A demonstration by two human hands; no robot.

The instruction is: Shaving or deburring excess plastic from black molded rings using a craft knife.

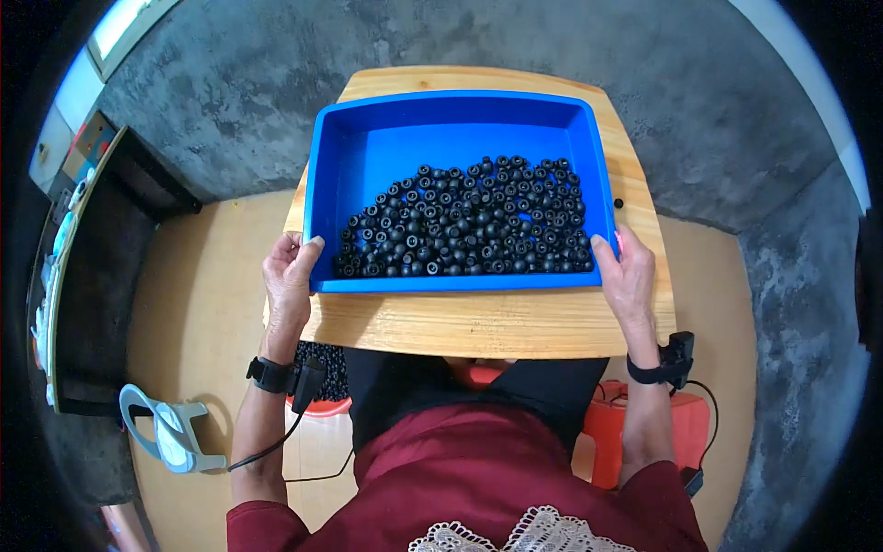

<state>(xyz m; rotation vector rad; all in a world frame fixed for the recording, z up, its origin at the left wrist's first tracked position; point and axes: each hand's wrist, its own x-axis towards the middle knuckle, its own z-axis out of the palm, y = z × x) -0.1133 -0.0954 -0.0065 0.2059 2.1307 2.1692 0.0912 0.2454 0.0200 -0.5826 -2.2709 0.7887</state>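
Note:
A blue rectangular plastic tray (451,283) rests over the wooden table, its near edge toward me. Many small round black parts (460,221) with hollow openings fill its near and right portion, while the blue bottom shows at the far left. My left hand (291,271) grips the tray's near left corner, thumb on the rim. At the near right corner my right hand (629,274) holds the rim the same way, fingers on the outer side. Both hands' fingertips are partly hidden by the tray.
The wooden table (478,327) has one loose black part (618,203) right of the tray. Below left, a red basin (329,408) holds more black parts. A red stool (692,428), a pale blue-grey plastic stool (175,437) and a dark shelf (106,294) stand around. Cables hang from both wrist straps.

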